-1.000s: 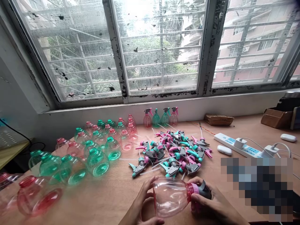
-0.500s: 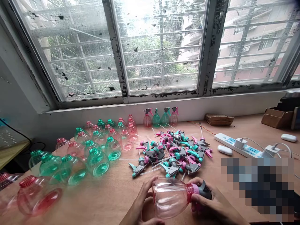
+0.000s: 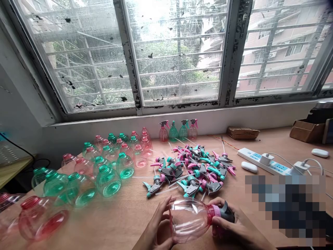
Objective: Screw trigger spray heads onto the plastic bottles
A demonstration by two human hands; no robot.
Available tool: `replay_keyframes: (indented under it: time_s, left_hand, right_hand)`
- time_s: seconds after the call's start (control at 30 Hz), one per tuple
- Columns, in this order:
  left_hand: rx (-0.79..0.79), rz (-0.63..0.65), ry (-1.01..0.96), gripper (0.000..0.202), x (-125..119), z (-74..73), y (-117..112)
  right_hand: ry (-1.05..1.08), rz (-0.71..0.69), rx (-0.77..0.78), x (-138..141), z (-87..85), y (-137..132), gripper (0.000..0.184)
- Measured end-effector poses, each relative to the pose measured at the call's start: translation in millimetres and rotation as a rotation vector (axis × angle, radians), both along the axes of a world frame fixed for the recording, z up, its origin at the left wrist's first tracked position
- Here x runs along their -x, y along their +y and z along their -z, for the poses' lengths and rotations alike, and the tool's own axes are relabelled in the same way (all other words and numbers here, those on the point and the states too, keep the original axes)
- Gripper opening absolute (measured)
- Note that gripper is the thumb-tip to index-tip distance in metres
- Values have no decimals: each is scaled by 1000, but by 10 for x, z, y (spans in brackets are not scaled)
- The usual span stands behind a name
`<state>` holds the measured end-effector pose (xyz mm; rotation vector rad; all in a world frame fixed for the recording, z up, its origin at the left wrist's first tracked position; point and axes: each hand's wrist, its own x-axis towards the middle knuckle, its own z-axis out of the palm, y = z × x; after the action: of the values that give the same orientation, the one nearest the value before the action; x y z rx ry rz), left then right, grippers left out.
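A clear pink spray bottle lies on its side in the air near the front of the table, its neck pointing right. My left hand grips it around the base, fingers above and thumb below. On the neck sits a grey spray head with a pink collar; my right hand closes around the collar and head, hiding most of the trigger. Just beyond the bottle lies a pile of loose spray heads in grey, pink and teal, with thin tubes.
Rows of headless green bottles and red bottles stand at the left. Several bottles with heads line the wall. A power strip, white case, brown package and cardboard box sit right.
My left thumb has come up against the underside of the bottle, and the reflections on the bottle have shifted. My right hand stays around the spray head and collar.
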<state>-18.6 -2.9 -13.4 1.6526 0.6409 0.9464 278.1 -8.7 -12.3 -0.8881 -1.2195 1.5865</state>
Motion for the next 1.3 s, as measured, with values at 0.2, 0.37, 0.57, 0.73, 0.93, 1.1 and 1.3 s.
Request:
replay_keyframes:
  time_s: [0.2,0.37,0.57,0.73,0.93,1.1,1.3]
  left_hand:
    - [-7,-15,52,75,41,2,13]
    - [10,36,31,95,39,-42,17]
    - [67,55,-66,96,-33,-46,-10]
    - [-52,-32,52,81,-42,-40,-13]
    - [-86,11,47,82,-2,-22,3]
    - [-38,21,14,97,-16,26,17]
    - [-60,-8,43,83,-24,57,28]
  right_hand:
    - [2,-6,-16,2,11,9,39]
    - [-17,-2,-13,-2,19,4,41]
    - [-12,14,9,2,16,2,43]
    - [-45,32,-20,4,7,4,44]
    - [-33,24,-3,5,12,-1,43]
    - [-7,7,-12,-1,34,13,43]
    - [-15,11,-20,8,23,12,42]
